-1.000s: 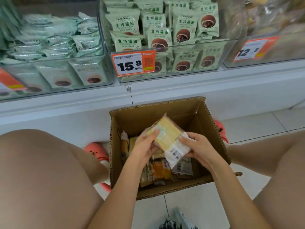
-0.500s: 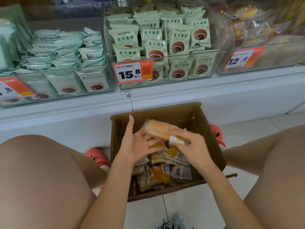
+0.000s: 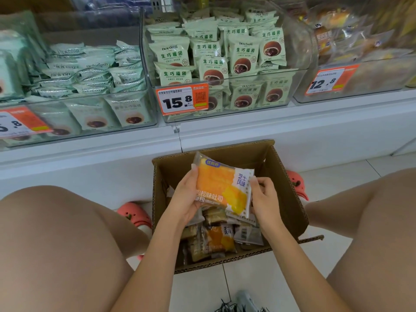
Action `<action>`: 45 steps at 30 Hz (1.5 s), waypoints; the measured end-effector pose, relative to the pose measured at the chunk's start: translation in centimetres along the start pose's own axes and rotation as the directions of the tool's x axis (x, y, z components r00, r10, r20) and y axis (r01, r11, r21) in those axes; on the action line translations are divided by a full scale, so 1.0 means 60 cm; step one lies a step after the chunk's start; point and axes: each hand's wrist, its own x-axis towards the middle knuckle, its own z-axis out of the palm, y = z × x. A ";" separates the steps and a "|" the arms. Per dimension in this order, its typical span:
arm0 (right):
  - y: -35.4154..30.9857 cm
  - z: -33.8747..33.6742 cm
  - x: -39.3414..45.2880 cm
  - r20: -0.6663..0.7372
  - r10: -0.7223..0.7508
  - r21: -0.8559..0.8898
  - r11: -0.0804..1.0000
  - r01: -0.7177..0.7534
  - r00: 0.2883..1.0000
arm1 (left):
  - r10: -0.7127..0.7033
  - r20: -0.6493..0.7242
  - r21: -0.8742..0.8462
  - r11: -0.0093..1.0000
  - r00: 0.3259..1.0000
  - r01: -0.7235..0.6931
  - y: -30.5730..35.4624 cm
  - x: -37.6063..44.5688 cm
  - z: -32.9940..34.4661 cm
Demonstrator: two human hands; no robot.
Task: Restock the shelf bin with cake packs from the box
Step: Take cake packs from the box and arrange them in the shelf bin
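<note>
An open cardboard box (image 3: 290, 199) stands on the floor between my knees, with several cake packs (image 3: 216, 239) lying inside. Above it I hold one orange and white cake pack (image 3: 222, 188), printed side up. My left hand (image 3: 186, 197) grips its left edge, thumb on top. My right hand (image 3: 264, 199) pinches its right edge. On the shelf to the upper right stands a clear bin (image 3: 369, 79) with similar yellow packs and a 12.8 price tag.
Two clear bins of green packs, the middle bin (image 3: 225, 109) tagged 15.8 and the left bin (image 3: 90, 122), sit on the white shelf (image 3: 270, 129). Pink shoes (image 3: 135, 215) flank the box. My bare knees frame the view. A dark object lies on the tiles near the bottom edge.
The pack has been turned over from edge-on to printed face up and lifted a little above the box. Both hands shifted to its sides. The view tilted up slightly.
</note>
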 end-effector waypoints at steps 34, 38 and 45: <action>-0.883 0.007 0.131 0.048 -0.827 0.094 0.562 0.822 0.560 | 0.828 0.510 0.849 -0.528 -0.232 -0.020 0.630 0.007 0.185; -0.913 0.084 0.181 0.175 -0.746 0.066 0.661 0.748 0.643 | 0.776 0.513 0.839 -0.544 -0.367 0.021 0.629 0.037 0.177; -0.893 0.134 0.206 0.066 -0.764 -0.245 0.612 0.752 0.642 | 0.739 0.520 0.825 -0.564 -0.429 0.030 0.634 0.045 0.177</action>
